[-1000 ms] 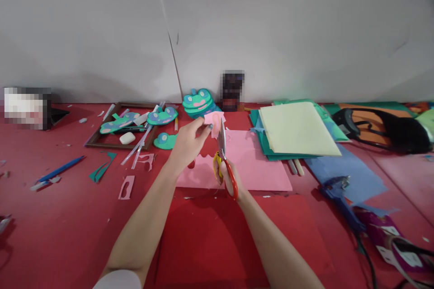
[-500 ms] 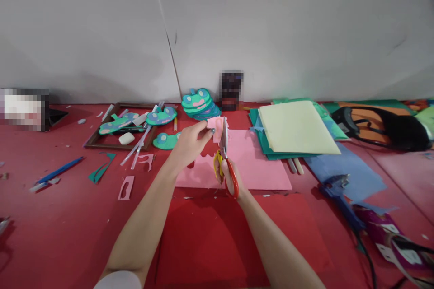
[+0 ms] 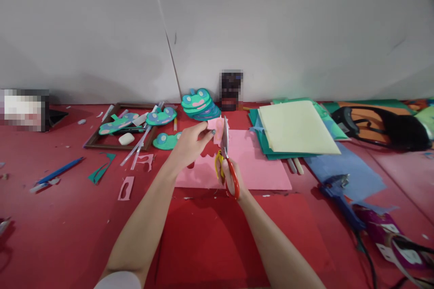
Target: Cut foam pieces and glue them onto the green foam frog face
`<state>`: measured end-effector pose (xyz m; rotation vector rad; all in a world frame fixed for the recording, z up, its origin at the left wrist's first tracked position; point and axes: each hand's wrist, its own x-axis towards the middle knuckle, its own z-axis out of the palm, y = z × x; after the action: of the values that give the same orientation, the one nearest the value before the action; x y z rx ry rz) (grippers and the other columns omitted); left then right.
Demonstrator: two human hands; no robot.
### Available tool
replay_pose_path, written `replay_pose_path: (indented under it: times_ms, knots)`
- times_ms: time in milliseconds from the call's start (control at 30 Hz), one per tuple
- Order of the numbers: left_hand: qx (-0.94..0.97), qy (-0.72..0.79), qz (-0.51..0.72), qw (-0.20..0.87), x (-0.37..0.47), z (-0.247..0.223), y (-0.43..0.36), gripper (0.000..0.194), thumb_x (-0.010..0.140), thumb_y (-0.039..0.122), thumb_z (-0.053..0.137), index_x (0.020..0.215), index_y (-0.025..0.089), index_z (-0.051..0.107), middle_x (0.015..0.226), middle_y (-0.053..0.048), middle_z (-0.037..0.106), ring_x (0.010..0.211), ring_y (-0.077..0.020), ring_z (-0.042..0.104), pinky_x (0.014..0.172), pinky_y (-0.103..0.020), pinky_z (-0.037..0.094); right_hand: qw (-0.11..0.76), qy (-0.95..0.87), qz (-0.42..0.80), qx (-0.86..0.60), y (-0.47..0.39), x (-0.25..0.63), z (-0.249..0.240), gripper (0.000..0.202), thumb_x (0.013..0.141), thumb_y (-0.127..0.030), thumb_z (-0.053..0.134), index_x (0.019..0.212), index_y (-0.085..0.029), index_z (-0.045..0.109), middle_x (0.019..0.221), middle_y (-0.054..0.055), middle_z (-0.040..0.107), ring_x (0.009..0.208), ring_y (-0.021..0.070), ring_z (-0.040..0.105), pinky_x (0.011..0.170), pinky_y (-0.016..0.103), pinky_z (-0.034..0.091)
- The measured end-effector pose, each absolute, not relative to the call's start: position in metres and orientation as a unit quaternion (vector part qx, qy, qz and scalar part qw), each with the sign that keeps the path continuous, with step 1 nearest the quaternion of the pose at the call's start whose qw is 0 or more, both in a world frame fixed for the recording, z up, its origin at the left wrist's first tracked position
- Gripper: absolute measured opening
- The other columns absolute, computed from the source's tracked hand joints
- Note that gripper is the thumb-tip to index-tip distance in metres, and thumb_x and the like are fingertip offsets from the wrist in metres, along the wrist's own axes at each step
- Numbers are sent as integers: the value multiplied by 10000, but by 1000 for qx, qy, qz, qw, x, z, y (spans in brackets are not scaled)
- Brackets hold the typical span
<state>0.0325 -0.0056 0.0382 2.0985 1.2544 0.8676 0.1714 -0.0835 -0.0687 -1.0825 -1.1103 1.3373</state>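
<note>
Between the thumb and fingers of my left hand (image 3: 192, 144) is a small piece of pink foam sheet (image 3: 217, 129), held up over the table. A rounded outline shows on it. My right hand (image 3: 231, 176) is closed around the handles of scissors (image 3: 225, 142), one handle yellow and one red. Their blades point upward and lie against the right part of the pink piece. Below both hands a larger pink sheet (image 3: 257, 167) lies flat, its left edge cut out in curves. Pink offcuts (image 3: 125, 188) rest to the left.
Frog-face cutouts (image 3: 196, 101) are stacked at the wall. A brown frame (image 3: 91, 142) holds more cutouts, straws and a white eraser (image 3: 126, 139). Right are cream sheets (image 3: 298, 126), a blue glue gun (image 3: 342, 198) and a black strap (image 3: 383, 131). A blue pen (image 3: 61, 170) lies left.
The scissors have shifted very slightly to the right and down. My left hand and the pink piece have hardly moved.
</note>
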Motion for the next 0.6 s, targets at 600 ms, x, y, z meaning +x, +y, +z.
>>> replay_pose_path:
  times_ms: [600]
  knots:
    - [767, 487, 318, 269, 34, 45, -8, 286, 853, 304, 494, 622, 190, 370, 581, 46, 410, 568, -103, 365, 561, -230, 291, 517, -460, 553, -463, -86, 171, -70, 435, 873, -615, 443, 707, -214, 405, 487, -66, 372, 356, 63, 307, 347, 218, 235]
